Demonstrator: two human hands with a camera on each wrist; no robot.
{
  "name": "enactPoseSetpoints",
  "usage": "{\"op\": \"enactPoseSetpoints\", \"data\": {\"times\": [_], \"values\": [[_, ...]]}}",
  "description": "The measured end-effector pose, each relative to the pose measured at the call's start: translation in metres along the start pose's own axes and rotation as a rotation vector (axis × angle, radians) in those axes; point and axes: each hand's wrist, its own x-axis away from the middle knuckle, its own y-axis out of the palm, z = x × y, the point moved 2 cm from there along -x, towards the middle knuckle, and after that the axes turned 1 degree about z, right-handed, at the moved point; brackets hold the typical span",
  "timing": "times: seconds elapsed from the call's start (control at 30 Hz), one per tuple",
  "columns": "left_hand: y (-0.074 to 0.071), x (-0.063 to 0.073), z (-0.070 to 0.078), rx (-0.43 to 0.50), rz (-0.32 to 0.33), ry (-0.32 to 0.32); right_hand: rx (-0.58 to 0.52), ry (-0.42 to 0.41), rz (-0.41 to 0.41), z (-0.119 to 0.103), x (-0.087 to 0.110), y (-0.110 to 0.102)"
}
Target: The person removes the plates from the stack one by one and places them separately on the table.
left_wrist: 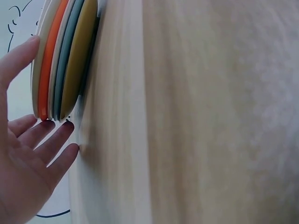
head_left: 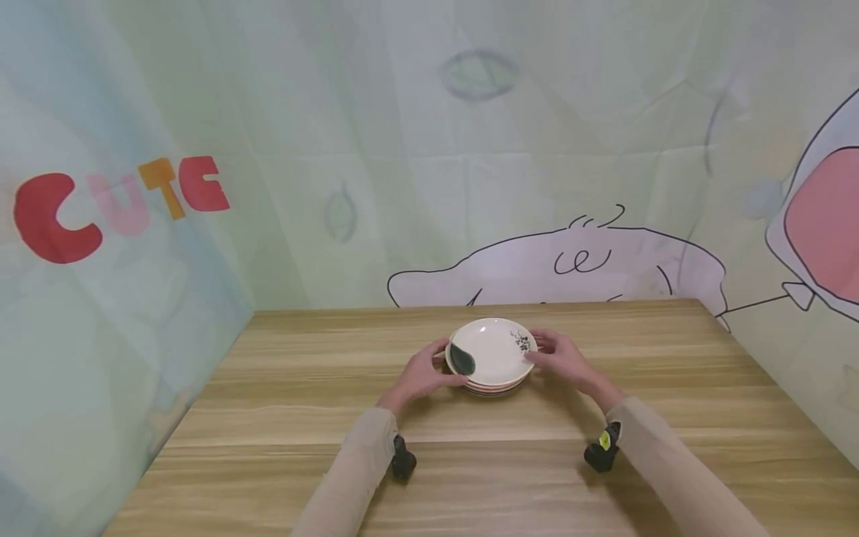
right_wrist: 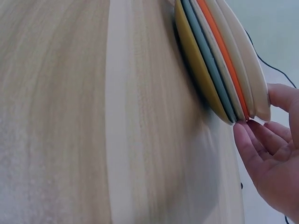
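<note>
A stack of several round plates stands on the table, towards its far side. The top plate (head_left: 493,350) is cream, with a dark leaf shape at its left and a small dark floral print at its right. Edges of an orange plate (left_wrist: 50,60), a teal plate (left_wrist: 69,51) and a yellow plate (left_wrist: 83,46) show below it. My left hand (head_left: 421,373) holds the stack's left side, thumb against the upper rim and fingertips by the lower edges. From the right, my right hand (head_left: 565,362) grips the rim, its thumb at the top plate and fingers against the side.
The wood-grain table (head_left: 322,447) reaches back to a pale printed curtain (head_left: 322,149) with cartoon drawings and coloured letters. More curtain hangs along the left and right sides. A small black device sits on each wrist, by the beige sleeves (head_left: 356,470).
</note>
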Motion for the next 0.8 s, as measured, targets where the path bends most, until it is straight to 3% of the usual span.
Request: {"op": "enactPoseSetpoints", "data": {"times": [0.13, 0.37, 0.53, 0.8], "values": [[0.000, 0.000, 0.000, 0.000, -0.001, 0.000, -0.045, -0.022, -0.019, -0.002, 0.002, -0.001], [0.000, 0.000, 0.000, 0.003, 0.000, 0.005, -0.055, 0.071, -0.028, -0.005, -0.001, -0.001], [0.001, 0.000, -0.001, -0.002, -0.005, 0.003, -0.083, 0.094, -0.056, -0.010, 0.000, -0.004], [0.000, 0.001, -0.001, -0.001, -0.001, 0.002, -0.098, 0.082, -0.075, -0.007, -0.003, -0.011]]}}
